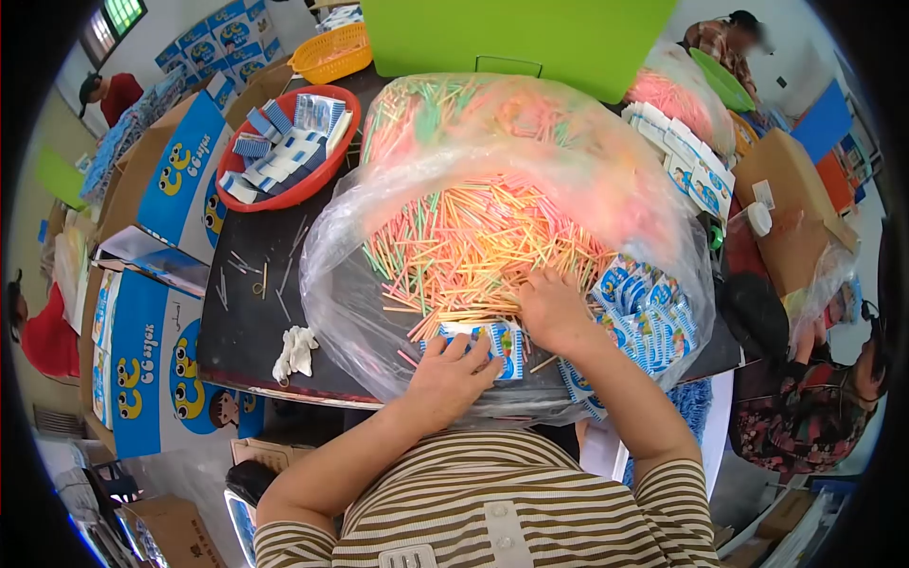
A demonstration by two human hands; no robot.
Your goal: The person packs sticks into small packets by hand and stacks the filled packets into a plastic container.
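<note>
A large clear plastic bag (331,275) lies open on the dark table, filled with thin pink, orange, yellow and green sticks (473,237). At its front edge my left hand (450,374) rests with bent fingers on a blue and white packet (509,348), pressing it. Just right of that packet, my right hand (559,312) reaches into the near edge of the sticks, its fingers bent; what its fingertips hold, if anything, is hidden. Several similar blue packets (653,322) lie overlapping in a pile right of my right hand.
A red basket (352,123) of small packets stands at the back left, near a yellow basket (331,55). A crumpled white item (295,355) lies at the table's left front. Blue cartons (147,350) stand left. Other people sit at both sides. A green panel (511,33) rises behind the bag.
</note>
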